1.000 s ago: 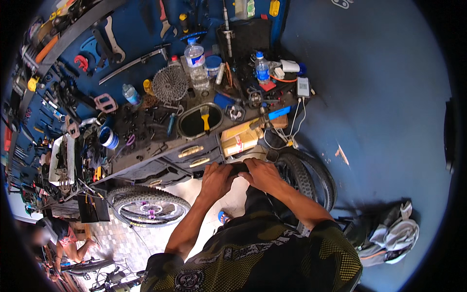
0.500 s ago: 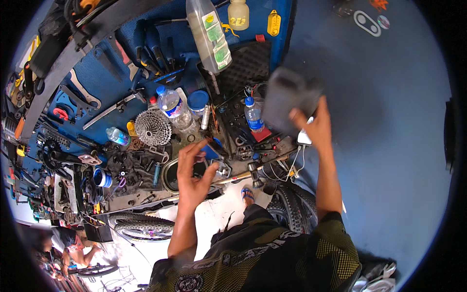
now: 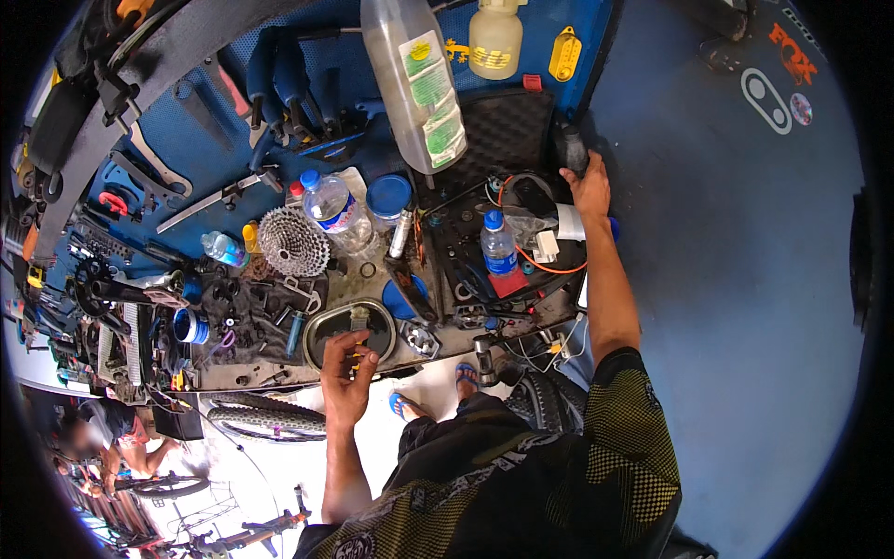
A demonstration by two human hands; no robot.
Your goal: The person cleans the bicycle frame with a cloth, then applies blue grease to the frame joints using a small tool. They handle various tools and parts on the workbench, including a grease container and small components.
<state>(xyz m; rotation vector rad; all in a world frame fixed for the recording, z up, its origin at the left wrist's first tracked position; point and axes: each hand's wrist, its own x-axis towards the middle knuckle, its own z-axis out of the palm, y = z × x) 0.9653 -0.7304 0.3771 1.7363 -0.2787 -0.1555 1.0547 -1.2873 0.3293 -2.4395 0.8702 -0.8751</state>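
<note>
My left hand (image 3: 346, 380) hovers over the front rim of an oval tray (image 3: 319, 321) of dark liquid, its fingers bent and the thumb apart. A brush-like piece (image 3: 359, 319) lies in the tray just beyond the fingertips. At the back right, my right hand (image 3: 590, 191) has thumb and fingers about the lower end of a dark, rounded, bottle-like object (image 3: 571, 147) beside the blue wall. Below that wrist are a white box (image 3: 570, 223), a white plug adapter (image 3: 548, 246) and an orange cable (image 3: 556, 270).
A small water bottle (image 3: 498, 244) stands in a black foam-lined case (image 3: 498, 116). Left of it are a larger bottle (image 3: 340, 214), a blue-lidded tub (image 3: 388, 197) and a bicycle cassette (image 3: 293, 243). A large bottle (image 3: 391, 56) hangs high. Tyres (image 3: 265, 415) lie below the bench; another person crouches lower left.
The blurred dark flat object in my right hand is out of sight there; that hand has moved farther back and slightly left. My left hand has lowered toward the tray, its fingers more curled.
</note>
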